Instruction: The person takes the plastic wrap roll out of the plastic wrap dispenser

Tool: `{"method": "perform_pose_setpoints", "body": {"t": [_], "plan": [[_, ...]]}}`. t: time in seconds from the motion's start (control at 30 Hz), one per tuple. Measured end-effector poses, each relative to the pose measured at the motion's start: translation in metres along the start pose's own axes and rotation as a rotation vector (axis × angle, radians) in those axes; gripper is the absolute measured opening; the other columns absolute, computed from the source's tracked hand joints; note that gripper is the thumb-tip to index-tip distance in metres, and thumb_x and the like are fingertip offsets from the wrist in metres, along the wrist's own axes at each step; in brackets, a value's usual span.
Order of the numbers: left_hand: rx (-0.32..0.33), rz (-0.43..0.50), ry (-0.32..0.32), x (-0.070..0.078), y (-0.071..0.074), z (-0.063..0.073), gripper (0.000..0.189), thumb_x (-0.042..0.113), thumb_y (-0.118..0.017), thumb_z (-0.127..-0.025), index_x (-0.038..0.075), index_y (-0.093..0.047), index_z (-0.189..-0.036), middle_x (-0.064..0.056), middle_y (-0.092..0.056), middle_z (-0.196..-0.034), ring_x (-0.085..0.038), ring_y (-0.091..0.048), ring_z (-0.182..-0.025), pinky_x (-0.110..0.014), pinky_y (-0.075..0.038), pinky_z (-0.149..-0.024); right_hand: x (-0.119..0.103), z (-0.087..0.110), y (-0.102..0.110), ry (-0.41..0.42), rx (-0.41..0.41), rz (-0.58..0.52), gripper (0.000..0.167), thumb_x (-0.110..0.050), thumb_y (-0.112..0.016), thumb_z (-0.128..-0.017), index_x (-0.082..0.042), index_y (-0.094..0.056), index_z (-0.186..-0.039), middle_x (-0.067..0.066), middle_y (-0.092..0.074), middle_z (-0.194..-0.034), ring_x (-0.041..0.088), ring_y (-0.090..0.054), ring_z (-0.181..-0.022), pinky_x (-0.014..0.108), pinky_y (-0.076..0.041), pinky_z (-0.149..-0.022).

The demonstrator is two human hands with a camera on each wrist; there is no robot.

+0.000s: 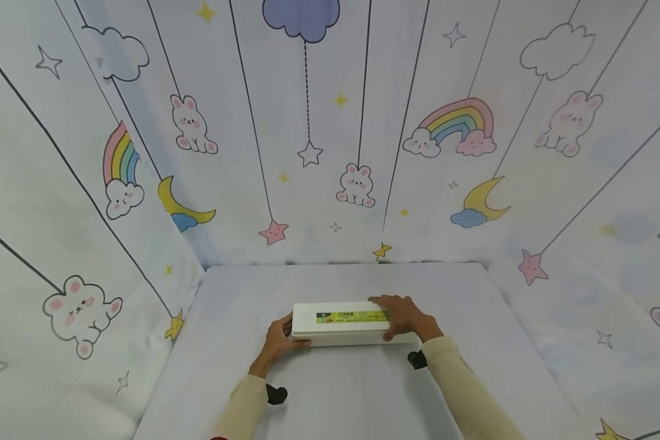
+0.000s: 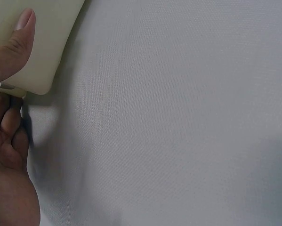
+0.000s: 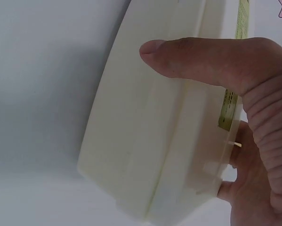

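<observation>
A long white plastic box (image 1: 304, 322) with a lid lies crosswise on the white table, a yellow-green label (image 1: 352, 316) on its top. At its left end my left hand (image 1: 277, 340) grips it, thumb along the front face and fingers around the end. My right hand (image 1: 406, 315) holds the right part, fingers over the top toward the back edge and thumb on the front. In the right wrist view the thumb (image 3: 192, 59) crosses the seam between lid and base. The left wrist view shows only a corner of the box (image 2: 46, 61) beside the left thumb.
The white-covered table (image 1: 352, 391) ends at the back against a cloth wall (image 1: 308, 201) printed with bunnies, stars and rainbows. Similar cloth walls stand on the left and right. Dark wrist devices (image 1: 277, 394) show beneath both forearms.
</observation>
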State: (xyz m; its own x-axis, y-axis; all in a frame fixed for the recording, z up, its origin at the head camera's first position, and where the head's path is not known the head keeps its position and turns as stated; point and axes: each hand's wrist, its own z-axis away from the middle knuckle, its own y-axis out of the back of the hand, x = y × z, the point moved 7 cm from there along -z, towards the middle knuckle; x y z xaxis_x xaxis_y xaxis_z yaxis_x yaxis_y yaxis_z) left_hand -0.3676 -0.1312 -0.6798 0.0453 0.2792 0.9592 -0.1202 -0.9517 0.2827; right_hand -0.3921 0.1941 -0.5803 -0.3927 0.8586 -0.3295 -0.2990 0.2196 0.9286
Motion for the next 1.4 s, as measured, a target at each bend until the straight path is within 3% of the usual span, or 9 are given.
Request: {"method": "perform_pose_setpoints", "body": {"t": [0.33,0.63,0.83,1.3,1.4], "plan": [[-0.013,0.001,-0.009,0.001,0.000,0.000,0.107,0.005,-0.100,-0.077,-0.007,-0.039,-0.165,-0.027,-0.051,-0.165,-0.046,-0.050,-0.155,-0.055,-0.040,-0.131,-0.002,0.001,0.002,-0.003,0.028,0.011,0.099,-0.019,-0.103,-0.070,-0.014,-0.058,-0.158,0.014,-0.068,-0.149,0.038,-0.065,-0.129,0.068,-0.050,-0.109],[-0.038,-0.016,-0.048,0.002,-0.006,0.003,0.107,0.010,-0.100,-0.079,-0.011,-0.037,-0.164,-0.031,-0.048,-0.165,-0.050,-0.049,-0.153,-0.056,-0.041,-0.129,0.005,0.004,-0.004,-0.023,0.027,-0.011,0.101,-0.018,-0.104,-0.067,-0.006,-0.057,-0.156,0.017,-0.068,-0.149,0.039,-0.063,-0.134,0.066,-0.048,-0.109],[-0.027,0.003,-0.030,-0.003,-0.007,0.005,0.106,0.007,-0.099,-0.079,-0.008,-0.039,-0.164,-0.028,-0.051,-0.165,-0.047,-0.050,-0.154,-0.056,-0.041,-0.130,0.010,0.003,-0.008,-0.023,0.049,-0.024,0.093,-0.019,-0.104,-0.064,-0.009,-0.063,-0.147,0.011,-0.072,-0.141,0.030,-0.065,-0.122,0.059,-0.049,-0.103],[-0.006,0.000,-0.039,0.002,-0.002,0.003,0.104,0.005,-0.099,-0.079,-0.009,-0.040,-0.163,-0.028,-0.051,-0.164,-0.047,-0.051,-0.153,-0.057,-0.042,-0.129,0.014,-0.006,-0.008,0.011,0.101,-0.031,0.097,-0.017,-0.104,-0.063,-0.007,-0.062,-0.150,0.015,-0.070,-0.146,0.038,-0.065,-0.124,0.065,-0.046,-0.102],[-0.005,0.007,-0.032,0.003,-0.002,0.004,0.104,0.006,-0.099,-0.079,-0.009,-0.040,-0.163,-0.028,-0.050,-0.165,-0.047,-0.050,-0.154,-0.057,-0.041,-0.130,0.014,-0.004,-0.008,0.014,0.112,-0.047,0.094,-0.017,-0.103,-0.063,-0.007,-0.064,-0.148,0.014,-0.071,-0.145,0.035,-0.065,-0.122,0.060,-0.044,-0.100]]}}
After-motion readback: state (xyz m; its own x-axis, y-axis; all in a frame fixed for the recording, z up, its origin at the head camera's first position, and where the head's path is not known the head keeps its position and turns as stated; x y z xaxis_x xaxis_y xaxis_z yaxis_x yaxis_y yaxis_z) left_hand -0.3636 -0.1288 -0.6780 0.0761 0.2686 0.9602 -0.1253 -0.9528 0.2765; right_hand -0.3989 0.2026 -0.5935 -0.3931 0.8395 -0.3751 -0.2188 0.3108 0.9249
